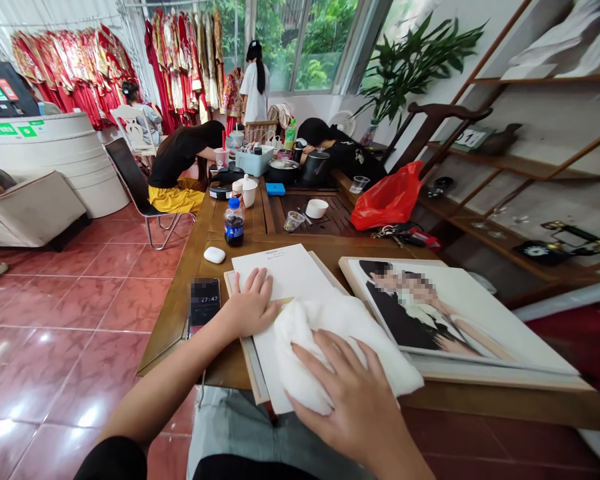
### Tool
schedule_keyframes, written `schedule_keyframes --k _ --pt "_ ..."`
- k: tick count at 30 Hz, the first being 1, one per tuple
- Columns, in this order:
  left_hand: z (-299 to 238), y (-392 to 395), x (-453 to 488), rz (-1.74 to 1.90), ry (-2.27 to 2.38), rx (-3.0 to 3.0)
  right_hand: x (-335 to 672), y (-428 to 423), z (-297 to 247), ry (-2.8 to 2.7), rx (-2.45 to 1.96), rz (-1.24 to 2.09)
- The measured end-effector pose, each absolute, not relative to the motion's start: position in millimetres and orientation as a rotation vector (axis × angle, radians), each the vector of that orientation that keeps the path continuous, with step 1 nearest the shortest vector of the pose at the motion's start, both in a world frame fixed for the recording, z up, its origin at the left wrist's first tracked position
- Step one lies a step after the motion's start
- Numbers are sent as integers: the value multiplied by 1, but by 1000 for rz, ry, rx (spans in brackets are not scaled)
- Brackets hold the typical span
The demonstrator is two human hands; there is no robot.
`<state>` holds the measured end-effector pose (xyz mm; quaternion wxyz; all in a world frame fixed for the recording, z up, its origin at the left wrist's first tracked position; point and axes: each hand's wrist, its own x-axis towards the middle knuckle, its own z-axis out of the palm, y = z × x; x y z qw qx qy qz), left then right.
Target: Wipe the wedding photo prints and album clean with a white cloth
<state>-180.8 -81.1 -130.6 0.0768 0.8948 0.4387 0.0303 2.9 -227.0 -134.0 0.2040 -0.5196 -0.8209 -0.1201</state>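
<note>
My left hand (250, 303) lies flat with fingers stretched out on a white sheet (285, 270) that rests on a light wooden frame (250, 360) at the table's near edge. My right hand (353, 393) presses down, fingers spread, on a white cloth (330, 333) bunched over the lower part of that sheet. A large framed photo print (460, 313) lies just to the right of the cloth. A phone (204, 301) with a lit screen sits left of my left wrist.
On the wooden table (180, 300) stand a small white case (214, 255), a dark drink bottle (234, 223), cups, a kettle, a red plastic bag (387, 200) and keys. People sit at the far end; another stands by the window. Shelves on the right, red garments behind.
</note>
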Motion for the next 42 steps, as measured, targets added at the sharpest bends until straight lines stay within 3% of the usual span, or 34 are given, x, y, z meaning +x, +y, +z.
schedule_keyframes --k 5,14,26,37,42 --pt "-128 -81 -181 75 1305 2678 -1 -228 -131 -2325 -1361 -261" --pt "-129 -80 -180 65 1300 2662 38 -232 -133 -2227 -1529 -535" --pt "-127 -80 -181 61 1290 2681 -20 -247 -129 -2363 -1279 -284" --pt "-129 -80 -181 71 1303 2662 34 -237 -140 -2185 -1543 -531" --pt "-131 -80 -181 94 1298 2680 14 -238 -140 -2194 -1501 -411"
